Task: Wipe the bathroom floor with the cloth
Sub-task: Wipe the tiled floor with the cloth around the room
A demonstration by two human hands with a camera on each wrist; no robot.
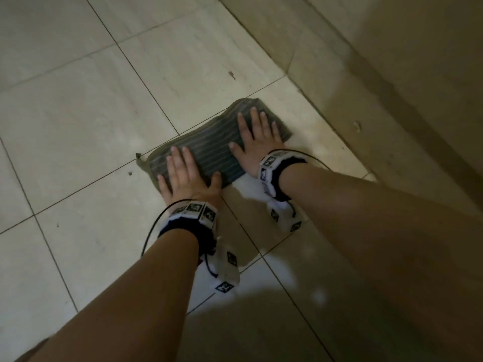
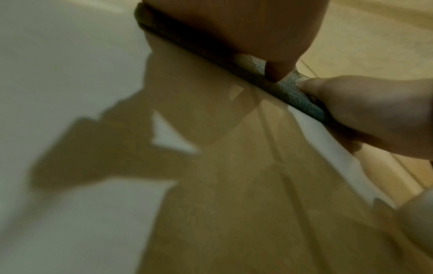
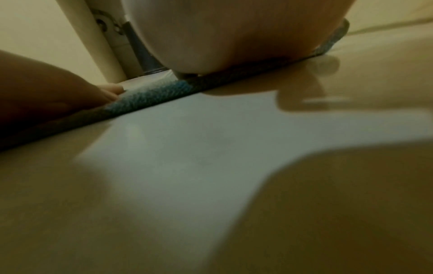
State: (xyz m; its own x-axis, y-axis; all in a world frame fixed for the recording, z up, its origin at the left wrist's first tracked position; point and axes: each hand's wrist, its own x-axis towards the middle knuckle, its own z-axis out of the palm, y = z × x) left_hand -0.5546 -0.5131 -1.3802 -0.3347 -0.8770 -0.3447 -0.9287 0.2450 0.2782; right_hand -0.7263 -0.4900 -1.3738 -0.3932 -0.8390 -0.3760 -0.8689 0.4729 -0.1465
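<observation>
While pressing flat on the folded striped cloth [image 1: 209, 147], spread across a grout line of the tiled floor [image 1: 78, 126] near the wall edge. Left hand [image 1: 183, 176] on the near-left end, fingers straight and splayed, gripping nothing. Right hand [image 1: 257, 137] on the far-right end, likewise flat, fingers extended.

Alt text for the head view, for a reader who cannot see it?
Both hands, left hand and right hand, press flat on a striped cloth spread on the pale tiled floor, beside a wall.
</observation>
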